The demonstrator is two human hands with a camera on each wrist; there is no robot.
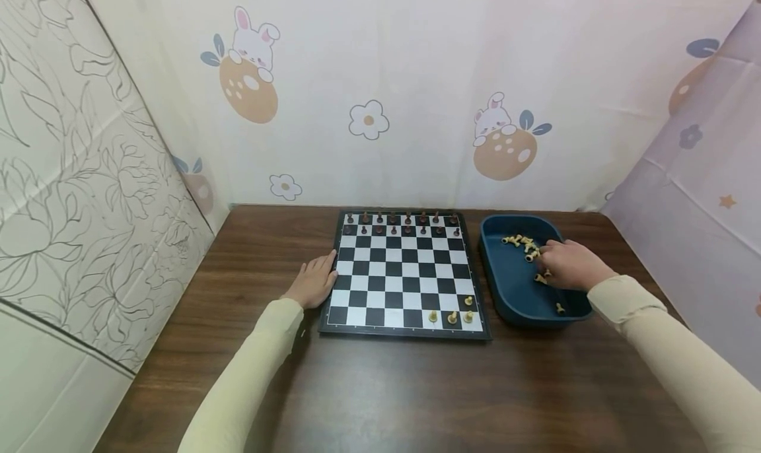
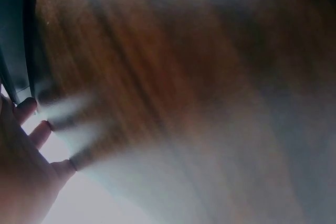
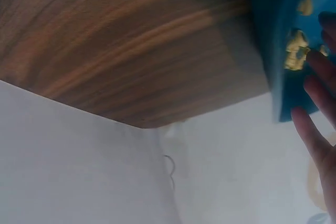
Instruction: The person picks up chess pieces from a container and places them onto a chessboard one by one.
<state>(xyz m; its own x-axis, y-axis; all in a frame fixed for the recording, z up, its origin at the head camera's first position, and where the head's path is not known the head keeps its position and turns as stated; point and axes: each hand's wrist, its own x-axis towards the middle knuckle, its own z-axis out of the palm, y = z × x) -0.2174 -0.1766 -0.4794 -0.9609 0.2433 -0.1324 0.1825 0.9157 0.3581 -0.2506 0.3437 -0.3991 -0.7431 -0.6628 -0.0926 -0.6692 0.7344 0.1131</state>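
Fingers straight, your left hand (image 1: 312, 282) touches the board (image 1: 394, 263); whether your right hand (image 1: 569, 263) grips is unclear; pinch pieces (image 1: 560, 308) singly.

The tabletop (image 1: 368, 393) shows wood grain under a soft gloss; the box (image 1: 512, 284) looks smooth plastic, as do the chess pieces (image 1: 452, 317). The curtain (image 1: 416, 63) is creased cloth, the sleeves (image 1: 244, 377) matt fabric.

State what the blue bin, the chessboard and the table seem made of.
Blue bin: probably molded plastic, smooth, with rounded corners and even color. Chessboard: perhaps plastic, smooth; its checkered pattern looks flat and crisp. Table: wood or laminate, with streaked brown grain and soft sheen.
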